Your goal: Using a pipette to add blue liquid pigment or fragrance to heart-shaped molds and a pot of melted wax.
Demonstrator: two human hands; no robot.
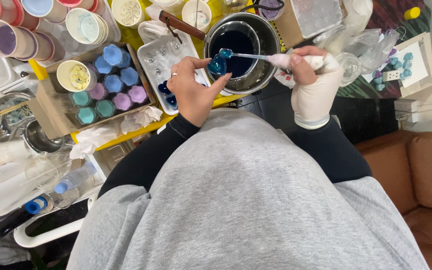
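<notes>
My left hand point(192, 89), bare with a ring, pinches a small heart-shaped mould point(217, 65) filled with dark blue liquid. My right hand point(314, 82), in a white glove, grips the wrapped handle of a metal spoon point(246, 55) whose blue-stained bowl rests at the mould's top edge. Both are held over the near rim of a steel saucepan point(266, 45) that contains a cup of dark blue liquid point(236, 45).
A clear plastic tray point(161, 55) with blue-filled cavities lies left of the pan. A cardboard box point(108, 80) holds several blue, purple and teal pieces. Paper cups point(21, 35), tissues point(111, 127), bottles and a paper roll lie left. An orange seat point(416, 175) is at right.
</notes>
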